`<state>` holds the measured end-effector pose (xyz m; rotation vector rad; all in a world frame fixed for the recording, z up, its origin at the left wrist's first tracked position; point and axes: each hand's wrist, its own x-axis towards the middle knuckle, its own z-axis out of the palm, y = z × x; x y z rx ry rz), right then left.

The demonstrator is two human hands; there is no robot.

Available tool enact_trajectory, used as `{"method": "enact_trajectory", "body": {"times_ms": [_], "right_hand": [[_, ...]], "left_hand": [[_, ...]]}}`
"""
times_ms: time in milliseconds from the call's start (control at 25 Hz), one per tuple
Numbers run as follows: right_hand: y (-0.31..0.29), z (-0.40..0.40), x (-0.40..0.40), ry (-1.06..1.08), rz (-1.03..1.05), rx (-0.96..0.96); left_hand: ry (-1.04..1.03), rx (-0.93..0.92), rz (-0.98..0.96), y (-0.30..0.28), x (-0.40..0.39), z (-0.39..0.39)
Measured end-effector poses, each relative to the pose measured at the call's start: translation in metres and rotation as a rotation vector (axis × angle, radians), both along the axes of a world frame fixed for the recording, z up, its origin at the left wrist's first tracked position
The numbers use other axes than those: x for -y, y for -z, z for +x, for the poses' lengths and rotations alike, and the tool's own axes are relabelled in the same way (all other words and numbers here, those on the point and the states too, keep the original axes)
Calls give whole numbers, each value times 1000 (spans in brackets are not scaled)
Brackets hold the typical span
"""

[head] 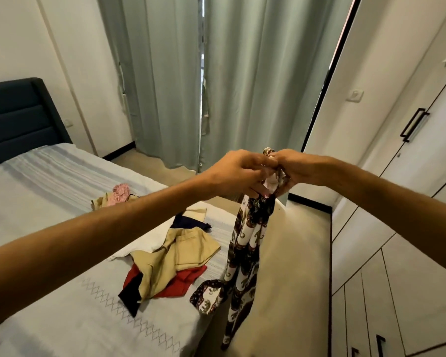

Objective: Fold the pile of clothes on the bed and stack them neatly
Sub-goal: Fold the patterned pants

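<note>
- The bed [62, 191] carries our loose pile of clothes [170, 264]: tan, red, white and dark pieces overlapping near its right edge, with a pink garment [119, 195] farther back.
- We hold the patterned garment [245, 253] up beside the bed; its long axis hangs vertical, top bunched.
- Our left hand [238, 173] and right hand [292, 167], arms outstretched, meet and pinch its top.

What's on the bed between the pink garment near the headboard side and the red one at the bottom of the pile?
In the head view, between the pink garment and the red garment lie a navy piece, white cloth and tan clothes; the left forearm crosses over part of that stretch.
</note>
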<state>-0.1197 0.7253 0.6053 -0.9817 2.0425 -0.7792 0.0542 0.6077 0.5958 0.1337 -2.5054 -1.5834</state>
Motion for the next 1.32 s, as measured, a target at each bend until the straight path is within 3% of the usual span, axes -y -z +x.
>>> {"method": "enact_trajectory", "body": {"times_ms": [80,160,240,320,440,720,880,960,1120,1320], "right_hand": [[-1,-5,-3,-131,52,-112],[-3,-4,-3,-293,90,-181],[-6,-1,-3,-440,120,-266],[-10,1,-5,-568,155,-417],[-14,5,-13,-641,178,-493],[7,-40,-45,-434,-127,-400],[27,-60,-51,-266,-226,-455],[45,-73,-48,-195,-225,-488],[57,-101,-32,-58,-300,-639],[1,-98,10,-25,-361,-954]], "left_hand": [[-30,-135,-108,-11,16,5],[2,-212,-522,-18,40,2],[96,-70,-741,-12,50,-3],[172,60,-643,12,44,-7],[145,-34,-562,47,36,-18],[171,-73,-601,66,56,-44],[279,27,-764,64,78,-82],[340,80,-936,66,84,-104],[289,43,-1100,59,98,-142],[8,-163,-1113,5,132,-150]]}}
